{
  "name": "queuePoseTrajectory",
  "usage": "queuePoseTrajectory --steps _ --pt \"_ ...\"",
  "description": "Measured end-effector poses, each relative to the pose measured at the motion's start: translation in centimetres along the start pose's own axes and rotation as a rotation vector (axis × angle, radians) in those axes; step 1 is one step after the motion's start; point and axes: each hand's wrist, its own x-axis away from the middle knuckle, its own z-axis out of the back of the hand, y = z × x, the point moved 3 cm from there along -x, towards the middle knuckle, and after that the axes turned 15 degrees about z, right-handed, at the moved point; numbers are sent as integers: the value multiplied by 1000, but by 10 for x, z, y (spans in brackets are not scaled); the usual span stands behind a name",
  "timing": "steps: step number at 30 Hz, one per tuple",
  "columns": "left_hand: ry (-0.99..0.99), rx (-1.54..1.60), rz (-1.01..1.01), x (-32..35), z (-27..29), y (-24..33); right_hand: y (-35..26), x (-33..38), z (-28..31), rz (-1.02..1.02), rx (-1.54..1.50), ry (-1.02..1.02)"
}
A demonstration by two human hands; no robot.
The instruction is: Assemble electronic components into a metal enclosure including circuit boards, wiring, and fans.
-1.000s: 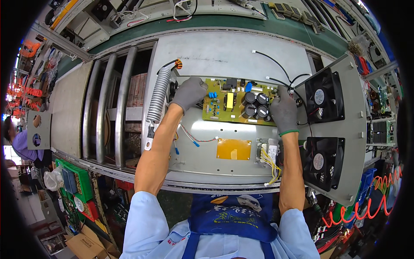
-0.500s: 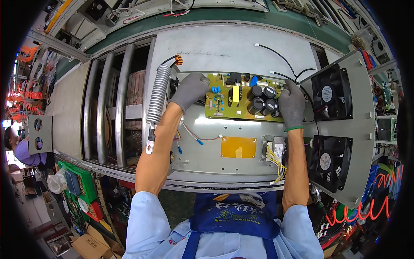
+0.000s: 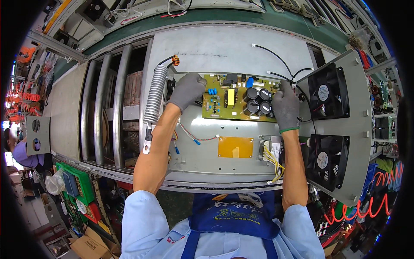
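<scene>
A green circuit board [image 3: 235, 103] with black capacitors, a yellow part and small blue parts lies in a grey metal chassis [image 3: 202, 151]. My left hand [image 3: 186, 90], in a grey glove, grips the board's left end. My right hand [image 3: 285, 105], also gloved, grips the board's right end beside the capacitors. The board is held near the chassis's far wall. Black wires [image 3: 280, 64] run from the board's right end over the grey plate behind.
A ribbed silver resistor [image 3: 154, 97] stands at the chassis's left. Two black fans [image 3: 327, 97] sit on the hinged right panel. An orange pad [image 3: 235, 146] and a small transformer with yellow wires [image 3: 271, 153] lie on the chassis floor. Rollers [image 3: 108, 108] at left.
Both hands have shifted the circuit board slightly away from me, toward the chassis's far wall. The grip on both ends stays the same.
</scene>
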Motion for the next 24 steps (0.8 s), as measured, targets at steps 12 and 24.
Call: queuePoseTrajectory --steps 12,24 --pt "37 206 -21 -11 -10 -5 0 0 1 28 38 -21" --pt "-61 349 65 -9 -8 -1 1 1 0 29 3 -11"
